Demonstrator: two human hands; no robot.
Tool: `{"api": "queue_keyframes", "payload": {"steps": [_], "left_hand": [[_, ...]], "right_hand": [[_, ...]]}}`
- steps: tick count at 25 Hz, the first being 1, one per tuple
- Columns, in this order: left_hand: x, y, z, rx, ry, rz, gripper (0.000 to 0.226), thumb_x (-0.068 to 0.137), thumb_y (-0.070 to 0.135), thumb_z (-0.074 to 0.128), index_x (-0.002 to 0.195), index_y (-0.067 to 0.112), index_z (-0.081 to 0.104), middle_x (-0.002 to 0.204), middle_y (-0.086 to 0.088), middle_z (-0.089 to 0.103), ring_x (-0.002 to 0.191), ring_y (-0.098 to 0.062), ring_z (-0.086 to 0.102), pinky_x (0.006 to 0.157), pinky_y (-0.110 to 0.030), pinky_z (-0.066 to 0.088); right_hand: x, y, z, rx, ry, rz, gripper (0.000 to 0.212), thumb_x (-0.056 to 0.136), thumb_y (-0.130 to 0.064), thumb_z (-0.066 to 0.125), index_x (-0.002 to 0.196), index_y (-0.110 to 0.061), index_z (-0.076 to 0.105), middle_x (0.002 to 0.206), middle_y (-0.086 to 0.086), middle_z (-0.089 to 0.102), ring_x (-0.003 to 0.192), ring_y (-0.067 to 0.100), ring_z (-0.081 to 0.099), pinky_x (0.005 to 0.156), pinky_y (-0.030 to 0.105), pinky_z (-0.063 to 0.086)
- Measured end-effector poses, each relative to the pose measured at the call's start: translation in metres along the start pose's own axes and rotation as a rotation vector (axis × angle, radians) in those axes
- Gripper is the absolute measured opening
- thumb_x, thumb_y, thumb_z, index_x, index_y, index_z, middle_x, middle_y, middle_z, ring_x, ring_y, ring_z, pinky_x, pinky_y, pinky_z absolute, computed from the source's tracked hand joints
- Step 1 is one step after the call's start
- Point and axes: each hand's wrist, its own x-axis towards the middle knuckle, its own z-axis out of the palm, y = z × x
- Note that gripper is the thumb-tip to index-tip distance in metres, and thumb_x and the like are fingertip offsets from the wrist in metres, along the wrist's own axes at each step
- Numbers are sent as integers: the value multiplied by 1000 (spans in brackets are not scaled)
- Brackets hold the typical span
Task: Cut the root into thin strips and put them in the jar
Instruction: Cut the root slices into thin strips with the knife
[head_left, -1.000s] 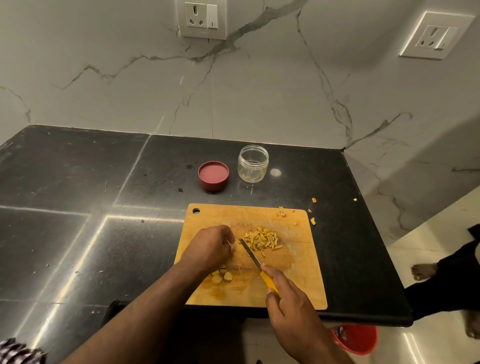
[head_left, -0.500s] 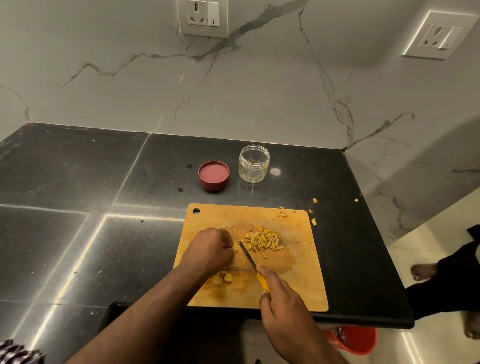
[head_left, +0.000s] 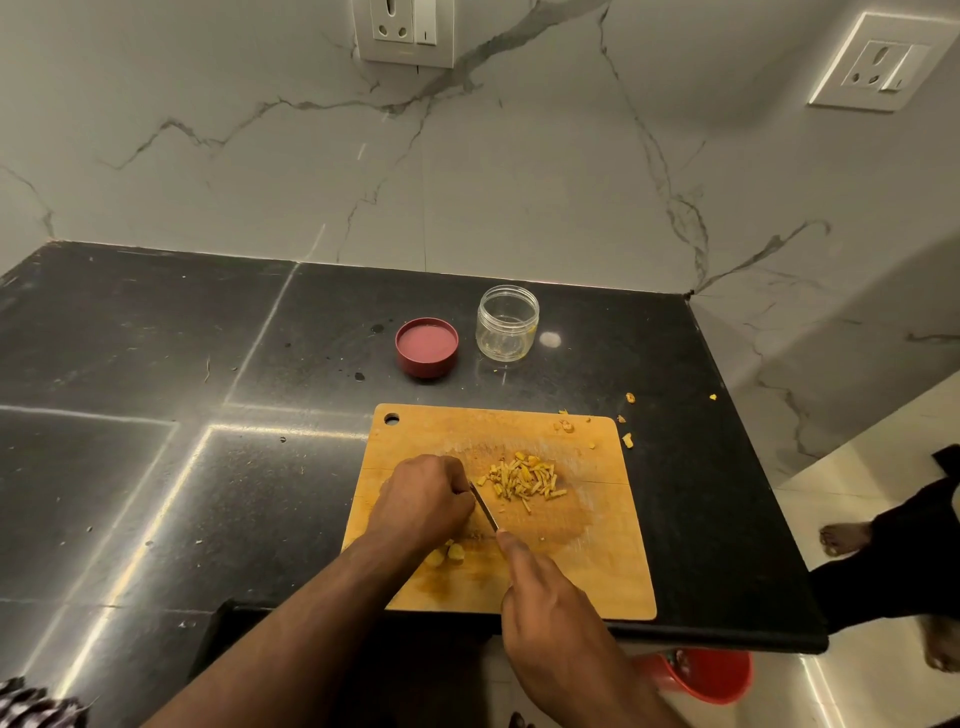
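Knuckles of the curled left hand (head_left: 423, 499) hide the root; right hand (head_left: 550, 608) grips the knife (head_left: 484, 506), handle covered.

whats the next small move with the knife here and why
Probably bring the knife down for another thin slice. The left hand is curled over the piece being cut, blade right beside its fingers, and uncut chunks remain. The strips lie on the board; the jar holds almost none.

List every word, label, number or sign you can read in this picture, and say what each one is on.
None can be read.
jar: clear, no label showing.
red lid: plain.
cutting board: no print.
knife: no marking that can be made out.
wall sockets: bear no legible text.
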Motion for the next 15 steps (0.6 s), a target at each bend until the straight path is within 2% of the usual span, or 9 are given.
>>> {"api": "queue_keyframes", "payload": {"steps": [3, 8, 11, 15], "left_hand": [[1, 0, 1, 3, -7, -1, 9, 87, 24, 66, 78, 27, 68, 78, 10, 65, 72, -8, 62, 65, -33, 59], [1, -5, 1, -25, -25, 17, 7, 91, 22, 67, 90, 27, 72, 88, 10, 67, 79, -7, 61, 66, -26, 55], [0, -6, 2, -27, -12, 12, 10, 90, 21, 65, 94, 26, 73, 90, 10, 68, 81, -6, 62, 72, -29, 58], [-1, -6, 4, -41, 11, -16, 10, 89, 19, 65, 87, 26, 72, 84, 10, 68, 75, -8, 64, 70, -34, 61]], "right_hand": [[-10, 2, 0, 2, -8, 15, 52, 102, -30, 30, 152, -37, 18, 141, -9, 43, 116, 11, 52, 95, 27, 44], [-22, 4, -8, 26, 60, 47, 51, 102, -28, 34, 151, -38, 23, 136, -13, 46, 112, 7, 53, 93, 22, 44], [-15, -1, -11, 39, 55, 31, 51, 103, -29, 33, 152, -38, 20, 142, -13, 43, 118, 6, 50, 95, 19, 41], [-2, -8, -10, 15, 32, 7, 51, 103, -28, 32, 152, -36, 20, 144, -9, 43, 117, 9, 50, 93, 22, 41]]}}
